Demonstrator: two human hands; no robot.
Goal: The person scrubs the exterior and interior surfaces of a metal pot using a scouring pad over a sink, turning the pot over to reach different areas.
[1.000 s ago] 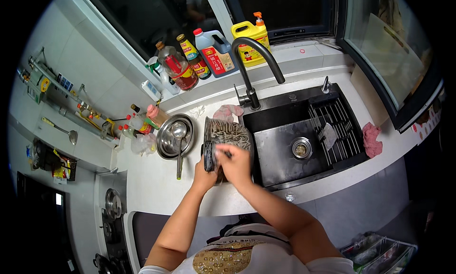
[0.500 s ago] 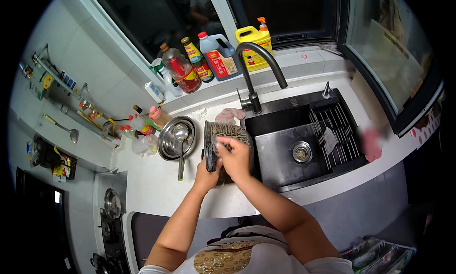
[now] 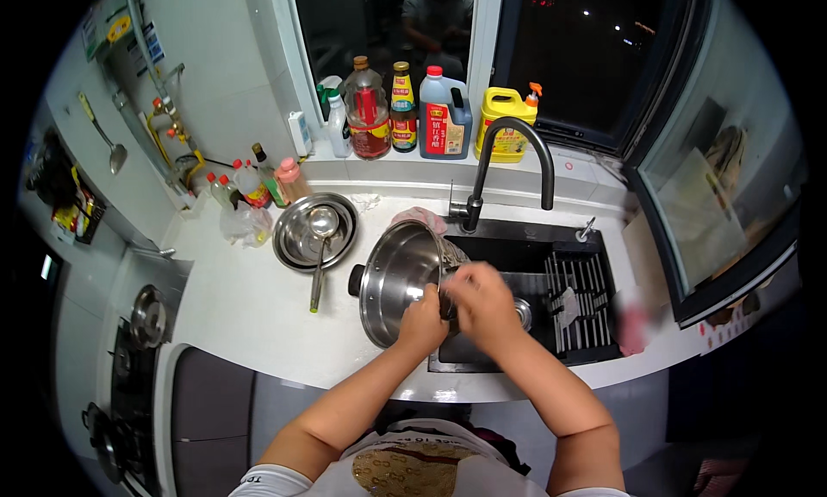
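A steel pot (image 3: 392,282) is tipped on its side between counter and sink, its shiny inside facing left and toward me. One black handle (image 3: 354,280) sticks out at its left; the other is by my hands. My left hand (image 3: 423,320) is closed on the pot's right edge, thumb up near that handle. Beside it, over the sink's left part, my right hand (image 3: 487,303) has its fingers curled in against the handle. They are slightly blurred, and whatever they pinch is hidden.
A black sink (image 3: 482,359) with a drying rack (image 3: 579,303) and a dark faucet (image 3: 517,127) lies right. Left of the pot, a ladle (image 3: 320,239) rests in metal bowls (image 3: 289,256). Bottles line the sill, including a yellow jug (image 3: 502,131). A pink cloth (image 3: 418,219) lies behind the pot.
The pot has turned: its patterned, scuffed outside faced me, and now its shiny inside shows. My hands have moved to its right side. The whole view has swung, shifting the background.
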